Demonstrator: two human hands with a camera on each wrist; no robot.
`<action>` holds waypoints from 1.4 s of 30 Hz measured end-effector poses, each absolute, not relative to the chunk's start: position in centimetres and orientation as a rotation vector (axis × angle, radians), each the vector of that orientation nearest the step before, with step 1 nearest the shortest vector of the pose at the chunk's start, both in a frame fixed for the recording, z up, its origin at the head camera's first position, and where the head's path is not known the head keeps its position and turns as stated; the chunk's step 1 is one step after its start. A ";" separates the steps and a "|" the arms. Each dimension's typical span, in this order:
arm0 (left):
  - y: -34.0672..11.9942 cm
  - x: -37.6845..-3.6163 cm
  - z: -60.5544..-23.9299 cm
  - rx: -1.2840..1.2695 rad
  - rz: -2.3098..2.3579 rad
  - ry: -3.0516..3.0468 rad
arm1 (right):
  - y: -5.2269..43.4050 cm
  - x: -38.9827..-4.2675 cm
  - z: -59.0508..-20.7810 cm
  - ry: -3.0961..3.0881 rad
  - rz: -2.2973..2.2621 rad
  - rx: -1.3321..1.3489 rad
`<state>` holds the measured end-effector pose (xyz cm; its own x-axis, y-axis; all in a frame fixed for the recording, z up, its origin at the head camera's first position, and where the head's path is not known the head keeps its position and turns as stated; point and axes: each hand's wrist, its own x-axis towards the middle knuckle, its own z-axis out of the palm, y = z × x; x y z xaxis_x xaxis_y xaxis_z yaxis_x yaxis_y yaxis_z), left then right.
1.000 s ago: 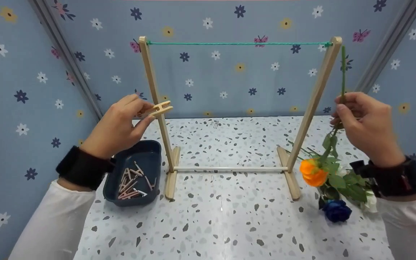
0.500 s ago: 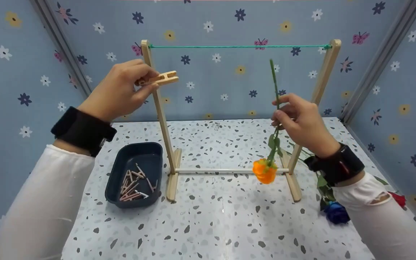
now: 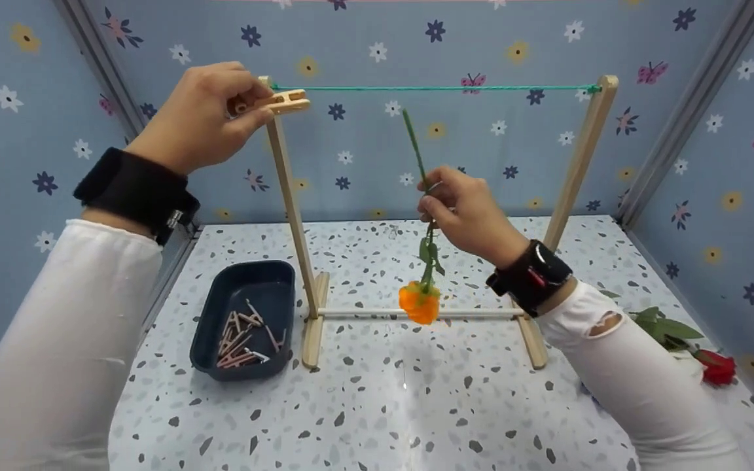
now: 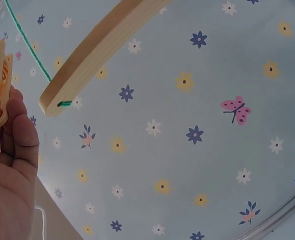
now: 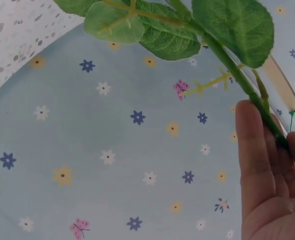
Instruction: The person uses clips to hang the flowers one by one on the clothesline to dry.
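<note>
You see a pale wooden clothespin (image 3: 283,102), orange flower on green stem (image 3: 419,304), teal string (image 3: 436,87), navy plastic tray (image 3: 244,288), speckled white tabletop (image 3: 383,399).

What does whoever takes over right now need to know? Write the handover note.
Left hand pinches a wooden clothespin at the left post, beside the green string.
Right hand holds the orange flower by its stem, bloom down, under the string.
Done: nothing hangs on the string.
Left: clip this flower up; a red flower lies on the table, more pins in the blue tray.
</note>
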<state>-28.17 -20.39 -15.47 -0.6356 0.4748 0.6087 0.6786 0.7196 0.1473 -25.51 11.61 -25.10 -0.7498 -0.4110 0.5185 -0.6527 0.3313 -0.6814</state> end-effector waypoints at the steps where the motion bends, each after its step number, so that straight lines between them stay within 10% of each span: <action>1: -20.4 -28.2 -15.2 -0.863 -0.492 -2.390 | 11.1 -25.8 -25.1 -2.348 1.397 0.959; 24: -19.3 -30.7 -13.0 -0.730 -0.378 -2.511 | 3.0 -33.5 -25.1 -2.305 1.565 0.923; 42: -19.0 -31.1 -12.4 -0.686 -0.371 -2.557 | -0.3 -32.7 -22.9 -2.184 1.856 0.887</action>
<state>-31.06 -19.02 -12.39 -0.7676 0.4017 0.4995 0.5272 0.8389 0.1355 -32.66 -0.26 -22.89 -0.8160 -0.3412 0.4666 -0.5155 0.0644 -0.8545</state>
